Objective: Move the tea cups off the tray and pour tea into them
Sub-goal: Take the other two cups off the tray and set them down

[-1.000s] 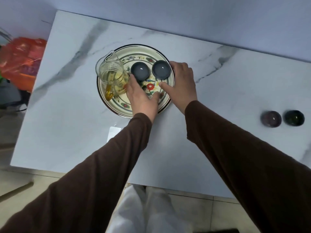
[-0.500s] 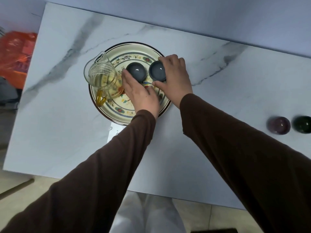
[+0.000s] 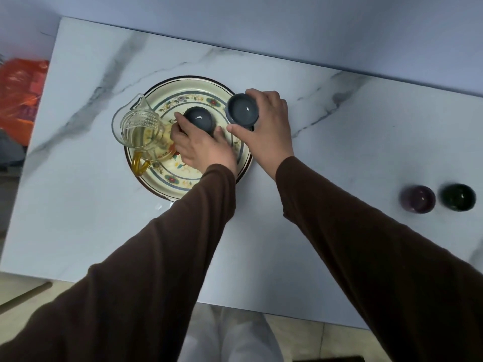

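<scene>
Left hand (image 3: pixel 201 147) fingers grasp a dark grey round ceramic tea cup (image 3: pixel 199 122) on the round floral tray (image 3: pixel 183 99). Right hand (image 3: pixel 264 126) fingers grasp a second grey cup (image 3: pixel 242 110) over the tray's right rim. Glass tea pitcher (image 3: pixel 142 133) on the tray's left; marble table (image 3: pixel 313 126).

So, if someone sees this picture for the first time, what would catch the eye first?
Probably the two hands over the flowered tray at the centre of the marble table: the left hand grips one dark tea cup, and the right hand holds another at the tray's right edge. Next comes the glass pitcher of yellow tea on the tray's left side, then two dark cups far right.
</scene>
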The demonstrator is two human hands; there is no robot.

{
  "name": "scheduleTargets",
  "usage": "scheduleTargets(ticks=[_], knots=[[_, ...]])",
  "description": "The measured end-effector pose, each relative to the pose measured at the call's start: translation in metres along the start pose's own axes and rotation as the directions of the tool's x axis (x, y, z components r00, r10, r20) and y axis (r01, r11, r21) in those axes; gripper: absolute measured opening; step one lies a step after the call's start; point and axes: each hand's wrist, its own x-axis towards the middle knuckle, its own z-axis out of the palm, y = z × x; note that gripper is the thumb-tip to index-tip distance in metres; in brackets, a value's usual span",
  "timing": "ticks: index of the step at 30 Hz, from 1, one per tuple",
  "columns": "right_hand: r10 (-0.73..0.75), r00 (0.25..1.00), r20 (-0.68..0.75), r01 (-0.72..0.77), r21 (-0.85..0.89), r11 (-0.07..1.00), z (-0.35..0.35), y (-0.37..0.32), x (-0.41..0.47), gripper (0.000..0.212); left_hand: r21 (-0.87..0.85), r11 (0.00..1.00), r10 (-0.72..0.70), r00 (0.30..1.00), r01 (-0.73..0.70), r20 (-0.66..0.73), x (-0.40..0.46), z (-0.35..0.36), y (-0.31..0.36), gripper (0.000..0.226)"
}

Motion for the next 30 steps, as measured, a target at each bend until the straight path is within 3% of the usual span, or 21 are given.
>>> scheduleTargets(ticks=[8, 13, 18, 23, 30], knots=[[0.022, 1.000, -0.016, -0.021, 0.050, 0.999, -0.004, 0.005, -0.011, 0.067, 0.002, 0.996, 0.085, 0.996, -0.085, -0.019, -0.001, 0.000, -0.011, 0.074], [0.055, 0.998, -0.038, -0.053, 0.057, 0.997, -0.014, 0.008, -0.032, 0.068, 0.002, 0.964, 0.265, 0.964, -0.265, 0.013, -0.010, -0.019, -0.016, 0.069], [0.108, 0.990, -0.094, -0.102, 0.069, 0.992, -0.032, 0.010, -0.073, 0.067, -0.049, 0.894, 0.448, 0.887, -0.445, 0.110, -0.037, -0.049, -0.020, 0.068], [0.177, 0.967, -0.181, -0.161, 0.098, 0.982, -0.053, 0.015, -0.136, 0.064, -0.074, 0.793, 0.605, 0.768, -0.605, 0.209, -0.073, -0.084, -0.037, 0.068], [0.267, 0.934, -0.238, -0.238, 0.145, 0.960, -0.090, 0.039, -0.223, 0.063, -0.133, 0.722, 0.679, 0.659, -0.679, 0.322, -0.150, -0.104, -0.061, 0.065]])
